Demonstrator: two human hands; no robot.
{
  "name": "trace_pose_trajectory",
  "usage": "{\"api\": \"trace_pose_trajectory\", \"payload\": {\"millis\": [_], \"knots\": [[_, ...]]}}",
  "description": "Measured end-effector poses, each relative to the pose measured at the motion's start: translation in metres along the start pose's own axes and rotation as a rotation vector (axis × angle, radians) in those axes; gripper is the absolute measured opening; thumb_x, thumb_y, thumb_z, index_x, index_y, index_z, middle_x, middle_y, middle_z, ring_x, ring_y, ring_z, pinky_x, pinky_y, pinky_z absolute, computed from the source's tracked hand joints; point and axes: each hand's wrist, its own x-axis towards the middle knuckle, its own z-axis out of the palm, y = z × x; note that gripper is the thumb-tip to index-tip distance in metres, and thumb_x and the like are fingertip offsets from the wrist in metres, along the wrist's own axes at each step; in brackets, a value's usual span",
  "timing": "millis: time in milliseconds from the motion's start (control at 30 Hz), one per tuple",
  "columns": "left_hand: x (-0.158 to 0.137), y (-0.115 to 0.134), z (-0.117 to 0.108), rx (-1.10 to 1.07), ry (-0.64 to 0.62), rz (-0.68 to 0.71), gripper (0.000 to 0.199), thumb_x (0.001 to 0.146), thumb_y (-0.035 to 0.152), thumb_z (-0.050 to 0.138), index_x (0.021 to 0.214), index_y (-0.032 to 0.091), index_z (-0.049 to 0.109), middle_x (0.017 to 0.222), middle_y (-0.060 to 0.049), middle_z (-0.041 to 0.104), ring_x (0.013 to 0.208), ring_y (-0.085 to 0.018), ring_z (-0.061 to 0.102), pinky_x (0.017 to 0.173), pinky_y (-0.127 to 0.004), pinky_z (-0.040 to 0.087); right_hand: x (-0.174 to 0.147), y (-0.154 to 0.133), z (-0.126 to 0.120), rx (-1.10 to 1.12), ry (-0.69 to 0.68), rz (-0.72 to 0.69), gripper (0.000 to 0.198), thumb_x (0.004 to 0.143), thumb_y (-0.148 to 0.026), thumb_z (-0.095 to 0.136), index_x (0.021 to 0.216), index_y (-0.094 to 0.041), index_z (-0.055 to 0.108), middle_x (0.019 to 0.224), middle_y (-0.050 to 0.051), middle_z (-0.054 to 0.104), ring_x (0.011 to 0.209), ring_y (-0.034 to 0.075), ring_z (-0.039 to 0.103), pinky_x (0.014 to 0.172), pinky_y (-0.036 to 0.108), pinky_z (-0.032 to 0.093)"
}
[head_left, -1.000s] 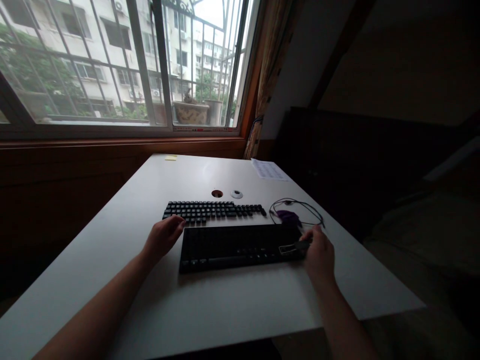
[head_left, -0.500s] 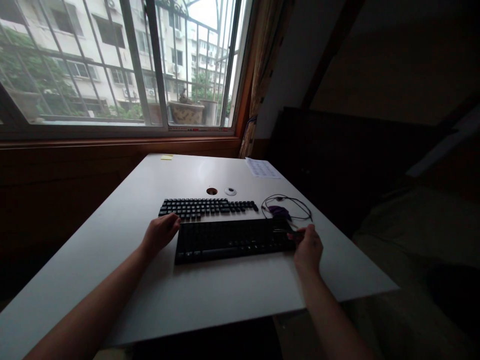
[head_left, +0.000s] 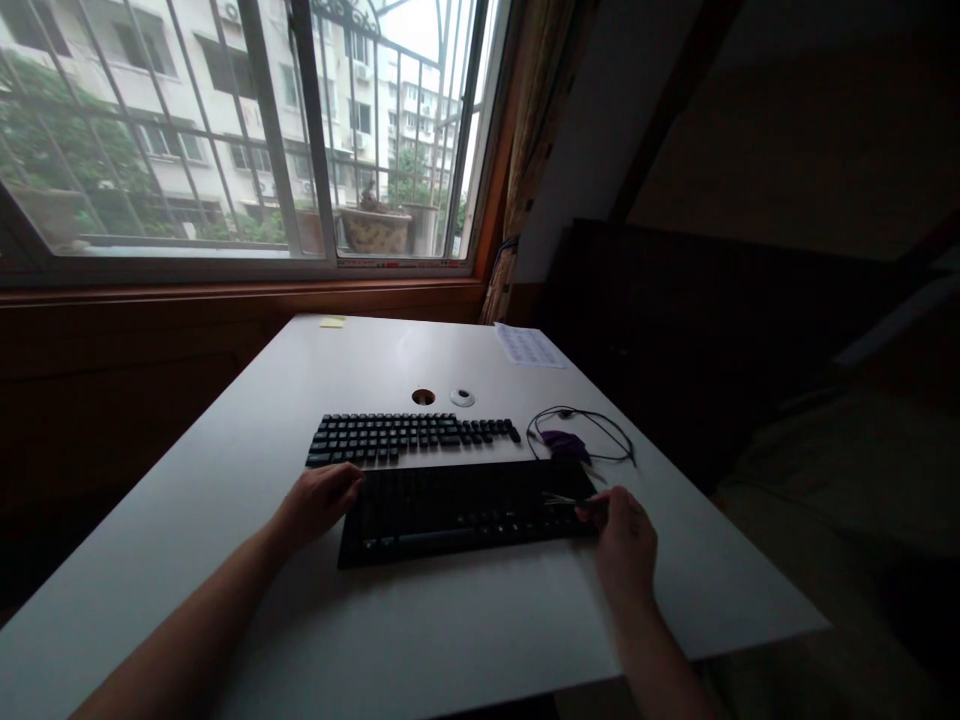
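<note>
A black keyboard (head_left: 465, 505) lies on the white desk, mostly dark and bare on top, with some keycaps along its front rows. My left hand (head_left: 322, 497) is closed, its curled fingers at the keyboard's rear left corner. At the right end, my right hand (head_left: 628, 540) pinches a keycap puller (head_left: 562, 499), whose thin wire prongs reach left over the keyboard's right section. Behind the keyboard, loose black keycaps (head_left: 412, 432) stand in staggered rows in a keyboard layout. The prong tips are too small and dark to make out fully.
A black cable (head_left: 619, 440) loops on the desk (head_left: 480, 630) at the right, beside a purple cloth-like thing (head_left: 564, 445). Farther back are a cable hole (head_left: 424, 397), a round white cover (head_left: 462, 398), a printed sheet (head_left: 531, 346) and a yellow note (head_left: 332, 322).
The view has shifted, so the desk and hands appear lower. My left hand stays at the keyboard's corner. My right hand still holds the puller over the keyboard's right end.
</note>
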Motion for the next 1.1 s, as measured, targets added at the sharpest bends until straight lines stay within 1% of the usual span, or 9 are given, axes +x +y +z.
{"api": "trace_pose_trajectory", "payload": {"millis": [133,233,367,433,533,633,800,967,1100], "knots": [[0.0,0.0,-0.004,-0.003,-0.101,0.032,0.015,0.091,0.024,0.051,0.089,0.02,0.066,0.069,0.0,0.066,0.053,-0.011,0.055,0.054,-0.02,0.042,-0.007,-0.006,-0.002,-0.037,-0.049,0.048,0.057,0.085,-0.069,0.051,0.067,-0.016,0.063,0.05,0.002,0.058,0.047,0.016,0.054,0.048,0.027,0.04],[0.0,-0.001,-0.012,-0.018,-0.139,0.011,0.014,0.091,0.023,0.051,0.091,0.019,0.064,0.068,0.0,0.063,0.051,-0.01,0.052,0.053,-0.02,0.04,-0.008,-0.017,0.004,-0.038,-0.104,0.051,0.056,0.083,-0.069,0.054,0.067,-0.016,0.065,0.048,0.001,0.054,0.047,0.017,0.053,0.047,0.027,0.039],[-0.002,-0.004,-0.023,-0.107,-0.215,-0.045,0.013,0.092,0.025,0.052,0.092,0.019,0.063,0.063,0.003,0.055,0.05,-0.009,0.047,0.05,-0.018,0.036,-0.006,-0.046,0.024,-0.056,-0.328,0.013,0.049,0.082,-0.064,0.06,0.072,-0.017,0.067,0.049,-0.001,0.054,0.047,0.016,0.053,0.047,0.025,0.039],[-0.003,-0.009,-0.027,-0.155,-0.262,-0.062,0.014,0.092,0.028,0.052,0.088,0.018,0.061,0.063,0.003,0.052,0.052,-0.009,0.045,0.051,-0.018,0.036,-0.008,-0.062,0.038,-0.145,-0.468,-0.047,0.044,0.083,-0.059,0.062,0.068,-0.017,0.065,0.052,0.001,0.06,0.048,0.014,0.052,0.049,0.024,0.039],[-0.004,-0.016,-0.027,-0.198,-0.324,-0.07,0.022,0.093,0.031,0.054,0.077,0.016,0.056,0.065,0.003,0.051,0.055,-0.01,0.046,0.053,-0.019,0.036,-0.016,-0.08,0.057,-0.304,-0.654,-0.151,0.043,0.082,-0.056,0.066,0.061,-0.019,0.063,0.049,0.0,0.06,0.045,0.013,0.051,0.049,0.024,0.039],[-0.005,-0.019,-0.025,-0.189,-0.369,-0.068,0.026,0.092,0.034,0.056,0.074,0.016,0.054,0.065,0.003,0.05,0.055,-0.01,0.045,0.053,-0.02,0.034,-0.028,-0.087,0.073,-0.382,-0.733,-0.248,0.044,0.087,-0.053,0.062,0.059,-0.019,0.062,0.047,-0.001,0.059,0.046,0.013,0.055,0.054,0.024,0.041],[-0.002,-0.014,-0.025,-0.15,-0.378,-0.036,0.027,0.092,0.036,0.056,0.074,0.016,0.054,0.065,0.002,0.053,0.056,-0.011,0.046,0.054,-0.021,0.033,-0.042,-0.088,0.088,-0.478,-0.733,-0.261,0.044,0.09,-0.053,0.057,0.061,-0.02,0.06,0.047,-0.002,0.058,0.044,0.014,0.057,0.05,0.024,0.039],[-0.001,-0.011,-0.026,-0.165,-0.35,-0.02,0.026,0.093,0.035,0.054,0.076,0.016,0.057,0.066,0.001,0.054,0.059,-0.012,0.047,0.057,-0.022,0.034,-0.045,-0.086,0.095,-0.581,-0.685,-0.444,0.043,0.093,-0.049,0.054,0.061,-0.02,0.057,0.056,0.001,0.062,0.054,0.015,0.06,0.055,0.025,0.037],[-0.001,-0.01,-0.025,-0.14,-0.352,0.002,0.026,0.095,0.034,0.052,0.077,0.016,0.057,0.067,0.001,0.053,0.06,-0.012,0.048,0.058,-0.023,0.034,-0.048,-0.083,0.098,-0.649,-0.665,-0.537,0.044,0.096,-0.046,0.049,0.061,-0.02,0.055,0.058,0.002,0.062,0.056,0.015,0.06,0.059,0.026,0.035]]}}
